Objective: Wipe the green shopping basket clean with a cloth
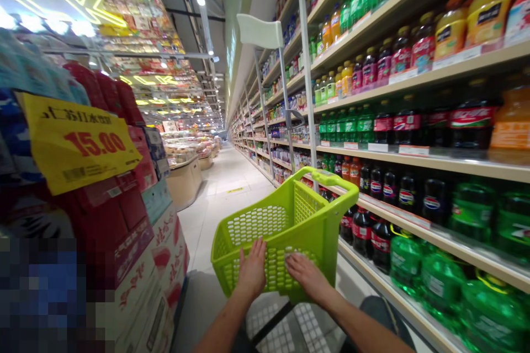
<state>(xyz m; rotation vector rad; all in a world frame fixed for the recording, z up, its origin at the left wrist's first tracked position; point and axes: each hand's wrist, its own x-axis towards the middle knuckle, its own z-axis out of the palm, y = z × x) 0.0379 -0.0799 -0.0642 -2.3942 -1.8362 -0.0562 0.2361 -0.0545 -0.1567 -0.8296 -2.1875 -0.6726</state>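
A lime green plastic shopping basket [306, 204] stands in front of me in a supermarket aisle, mounted on a trolley frame. My left hand [252, 269] lies flat against the basket's near mesh wall, fingers stretched upward. My right hand [305, 274] presses on the same wall a little to the right, fingers spread. Neither hand holds anything. The inside of the basket looks empty from here.
Shelves of soft drink bottles [408, 121] run along the right. On the left stands a stack of red and white cartons [141, 231] with a yellow 15.00 price sign [78, 140]. The tiled aisle [226, 176] stretches ahead towards display counters [186, 174].
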